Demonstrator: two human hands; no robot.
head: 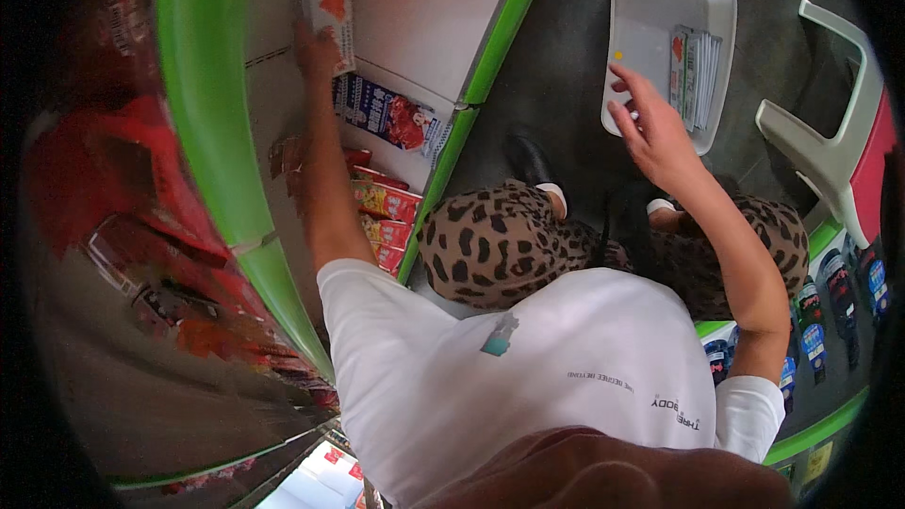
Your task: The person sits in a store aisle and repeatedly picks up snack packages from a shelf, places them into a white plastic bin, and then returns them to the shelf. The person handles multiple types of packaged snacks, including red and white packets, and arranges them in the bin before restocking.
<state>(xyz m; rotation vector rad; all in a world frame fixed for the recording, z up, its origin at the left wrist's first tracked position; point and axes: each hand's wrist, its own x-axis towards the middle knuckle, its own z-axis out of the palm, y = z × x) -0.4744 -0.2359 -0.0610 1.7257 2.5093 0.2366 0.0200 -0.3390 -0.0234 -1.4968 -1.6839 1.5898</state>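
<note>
My left hand [316,53] reaches into a shelf on the left and grips a white packet [334,3] with a red-orange picture. Both are somewhat blurred. Just below that hand on the shelf, a dark blue printed packet [391,113] lies flat. On the right, my right hand [654,124] is over the near left corner of a white plastic basket [647,21], fingers apart and nothing seen in them. Whether it touches the rim I cannot tell. Inside the basket, several similar white packets [696,78] stand in a row against the right side.
Green-edged shelving [205,85] rises on the left, with red packets [385,201] on the lower shelf near my knee. A white and red plastic stool [841,134] is right of the basket. Dark bottles [813,325] with blue tags line another shelf at the lower right.
</note>
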